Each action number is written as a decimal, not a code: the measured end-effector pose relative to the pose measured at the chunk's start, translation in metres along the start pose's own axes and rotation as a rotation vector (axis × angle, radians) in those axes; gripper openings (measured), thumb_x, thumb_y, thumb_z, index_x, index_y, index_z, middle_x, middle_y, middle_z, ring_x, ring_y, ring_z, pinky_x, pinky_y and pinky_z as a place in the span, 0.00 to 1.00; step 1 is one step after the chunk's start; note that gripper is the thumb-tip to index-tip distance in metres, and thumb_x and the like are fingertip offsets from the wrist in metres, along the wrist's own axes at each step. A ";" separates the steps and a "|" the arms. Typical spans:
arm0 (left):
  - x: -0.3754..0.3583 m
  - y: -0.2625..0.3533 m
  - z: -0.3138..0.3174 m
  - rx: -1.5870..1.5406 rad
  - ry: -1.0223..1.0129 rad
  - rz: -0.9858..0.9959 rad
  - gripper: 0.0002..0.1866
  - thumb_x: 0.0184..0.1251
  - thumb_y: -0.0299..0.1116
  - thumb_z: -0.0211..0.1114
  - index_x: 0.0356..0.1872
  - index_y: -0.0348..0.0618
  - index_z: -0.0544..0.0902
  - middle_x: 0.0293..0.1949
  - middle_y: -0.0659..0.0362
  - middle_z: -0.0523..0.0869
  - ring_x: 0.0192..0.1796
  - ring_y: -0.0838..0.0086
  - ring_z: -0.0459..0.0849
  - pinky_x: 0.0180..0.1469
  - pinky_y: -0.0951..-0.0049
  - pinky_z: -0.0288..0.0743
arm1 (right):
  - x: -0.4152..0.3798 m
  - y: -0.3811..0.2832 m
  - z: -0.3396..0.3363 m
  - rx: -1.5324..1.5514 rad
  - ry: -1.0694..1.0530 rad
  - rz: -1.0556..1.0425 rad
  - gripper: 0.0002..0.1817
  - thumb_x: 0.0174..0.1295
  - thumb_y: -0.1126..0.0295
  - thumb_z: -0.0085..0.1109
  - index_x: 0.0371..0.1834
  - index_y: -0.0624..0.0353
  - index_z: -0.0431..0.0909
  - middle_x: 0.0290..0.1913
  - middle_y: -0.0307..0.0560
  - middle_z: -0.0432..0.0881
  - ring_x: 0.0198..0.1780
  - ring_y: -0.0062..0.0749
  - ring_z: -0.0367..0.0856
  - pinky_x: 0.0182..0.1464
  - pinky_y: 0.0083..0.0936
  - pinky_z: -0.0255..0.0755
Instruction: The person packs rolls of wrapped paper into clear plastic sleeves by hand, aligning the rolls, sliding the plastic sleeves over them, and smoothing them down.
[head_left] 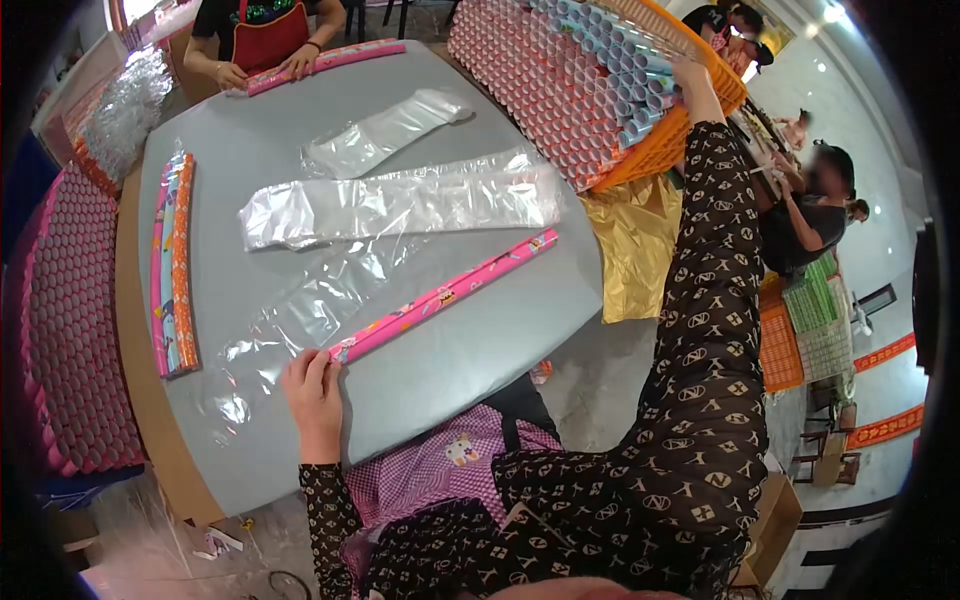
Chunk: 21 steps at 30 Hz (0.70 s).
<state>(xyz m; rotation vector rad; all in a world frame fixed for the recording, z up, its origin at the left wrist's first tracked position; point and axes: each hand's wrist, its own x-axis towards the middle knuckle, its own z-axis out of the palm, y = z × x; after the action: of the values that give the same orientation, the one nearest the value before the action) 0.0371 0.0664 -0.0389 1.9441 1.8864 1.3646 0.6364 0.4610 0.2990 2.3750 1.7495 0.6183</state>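
A pink patterned wrapping paper roll (450,292) lies slantwise across the near part of the grey table. My left hand (312,398) is at its lower left end, the fingers closed on it. With the arm stretched far out, my right hand (692,82) touches the ends of the light blue rolls (640,75) stacked at the side of the orange crate (660,150). Its fingertips are too small and partly hidden to show a grip. Beyond the pink roll, clear plastic sleeves (400,208) are spread on the table.
Several rolls, pink, blue and orange (180,270), lie at the table's left. Red-and-white rolls (530,95) fill much of the crate; a stack of pink rolls (80,320) stands left. Gold sheeting (632,240) hangs below the crate. Across the table a person (270,40) handles another pink roll.
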 end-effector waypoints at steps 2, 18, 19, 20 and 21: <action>-0.001 -0.003 0.001 0.001 0.007 -0.002 0.12 0.59 0.26 0.70 0.44 0.41 0.83 0.45 0.55 0.82 0.49 0.58 0.76 0.53 0.61 0.70 | -0.029 -0.018 -0.008 0.500 0.034 0.230 0.21 0.69 0.56 0.42 0.45 0.62 0.78 0.42 0.53 0.79 0.39 0.43 0.80 0.37 0.39 0.75; 0.001 0.001 -0.002 0.019 0.011 0.012 0.10 0.61 0.29 0.69 0.42 0.41 0.83 0.44 0.55 0.82 0.47 0.59 0.78 0.52 0.62 0.71 | -0.175 -0.066 0.002 2.003 -0.002 0.599 0.10 0.72 0.68 0.52 0.49 0.62 0.69 0.38 0.48 0.78 0.30 0.35 0.80 0.28 0.34 0.71; 0.000 0.001 -0.002 0.028 0.013 0.024 0.10 0.61 0.29 0.69 0.43 0.42 0.83 0.44 0.56 0.82 0.47 0.59 0.77 0.52 0.62 0.70 | -0.183 -0.063 0.011 2.041 -0.049 0.544 0.11 0.71 0.69 0.51 0.51 0.63 0.68 0.37 0.50 0.79 0.32 0.36 0.80 0.29 0.37 0.71; 0.001 0.001 -0.002 0.030 0.016 0.021 0.10 0.61 0.29 0.69 0.43 0.42 0.83 0.44 0.56 0.82 0.47 0.59 0.77 0.52 0.62 0.70 | -0.191 -0.060 0.016 2.078 -0.095 0.487 0.13 0.70 0.69 0.51 0.52 0.65 0.68 0.36 0.52 0.79 0.34 0.37 0.80 0.31 0.41 0.72; 0.001 0.002 -0.003 0.023 0.009 0.011 0.10 0.61 0.29 0.69 0.43 0.42 0.83 0.44 0.56 0.82 0.47 0.59 0.77 0.52 0.62 0.71 | -0.200 -0.058 0.021 2.079 -0.099 0.484 0.13 0.70 0.69 0.51 0.52 0.65 0.68 0.36 0.52 0.79 0.34 0.37 0.80 0.31 0.41 0.72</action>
<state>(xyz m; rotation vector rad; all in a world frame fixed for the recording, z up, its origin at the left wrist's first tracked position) 0.0368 0.0654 -0.0352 1.9653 1.9065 1.3623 0.5446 0.2950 0.2113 3.3756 1.7902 -2.5170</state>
